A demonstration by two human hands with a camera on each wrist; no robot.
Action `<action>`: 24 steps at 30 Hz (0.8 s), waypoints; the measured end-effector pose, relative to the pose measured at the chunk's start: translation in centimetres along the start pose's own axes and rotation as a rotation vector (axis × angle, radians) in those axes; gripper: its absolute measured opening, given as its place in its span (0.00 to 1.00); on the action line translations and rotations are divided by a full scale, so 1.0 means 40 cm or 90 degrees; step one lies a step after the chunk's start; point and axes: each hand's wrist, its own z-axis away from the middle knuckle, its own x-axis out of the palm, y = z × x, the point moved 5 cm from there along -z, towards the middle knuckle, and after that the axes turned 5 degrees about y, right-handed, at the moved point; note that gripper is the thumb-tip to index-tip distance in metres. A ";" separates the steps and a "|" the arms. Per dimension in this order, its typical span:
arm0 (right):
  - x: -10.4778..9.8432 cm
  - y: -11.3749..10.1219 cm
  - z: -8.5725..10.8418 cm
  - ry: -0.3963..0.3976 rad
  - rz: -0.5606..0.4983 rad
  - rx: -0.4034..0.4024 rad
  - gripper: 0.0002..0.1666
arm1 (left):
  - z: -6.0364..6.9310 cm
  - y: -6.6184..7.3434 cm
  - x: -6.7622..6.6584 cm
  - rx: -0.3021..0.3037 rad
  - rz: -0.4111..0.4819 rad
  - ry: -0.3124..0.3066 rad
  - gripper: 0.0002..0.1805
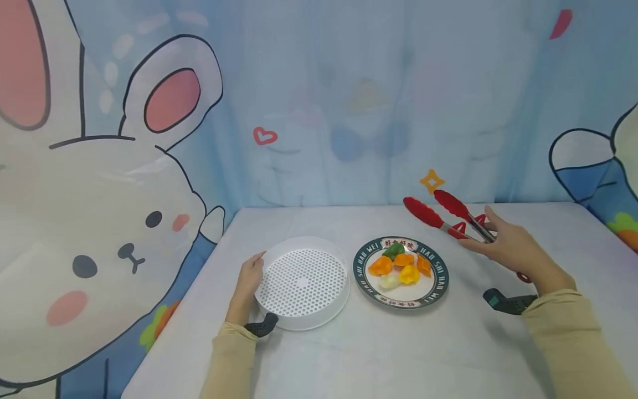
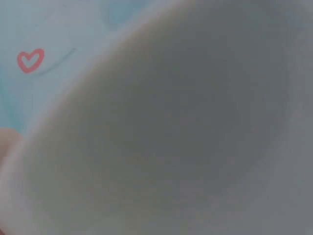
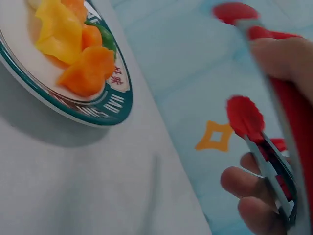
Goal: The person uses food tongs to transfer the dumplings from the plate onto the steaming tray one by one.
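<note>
On the left, my left hand [image 1: 246, 285] grips the left rim of a round white steamer tray [image 1: 303, 282] with a perforated bottom. The tray's blurred side fills most of the left wrist view, where just a bit of a finger [image 2: 7, 142] shows. My right hand [image 1: 518, 246] holds red-tipped metal tongs [image 1: 423, 212] up to the right of a plate, their two red heads [image 3: 246, 117] spread apart with nothing between them. The green-rimmed plate [image 1: 440, 272] bears several dumpling-shaped pieces [image 1: 410, 275] in orange, yellow, green and white.
A white cloth covers the table [image 1: 379, 354]. Behind it hangs a light blue curtain [image 1: 319, 100] with cartoon prints, a large rabbit [image 1: 114, 221] among them at the left. Dark straps with cameras [image 1: 508, 302] sit on both wrists.
</note>
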 end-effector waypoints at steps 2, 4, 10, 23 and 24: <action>-0.009 -0.011 0.002 -0.014 0.022 -0.029 0.77 | 0.000 0.006 -0.007 0.007 -0.003 0.002 0.25; -0.020 -0.023 0.007 -0.025 0.044 -0.058 0.77 | -0.001 0.012 -0.013 0.010 0.000 0.006 0.25; -0.048 -0.062 0.037 -0.070 0.076 -0.125 0.70 | 0.006 0.022 -0.023 -0.011 0.025 0.032 0.24; -0.017 -0.093 0.101 -0.228 0.098 -0.156 0.66 | 0.026 0.006 0.001 -0.016 0.041 0.024 0.25; -0.012 -0.093 0.102 -0.231 0.100 -0.158 0.66 | 0.026 0.003 0.003 -0.017 0.038 0.024 0.25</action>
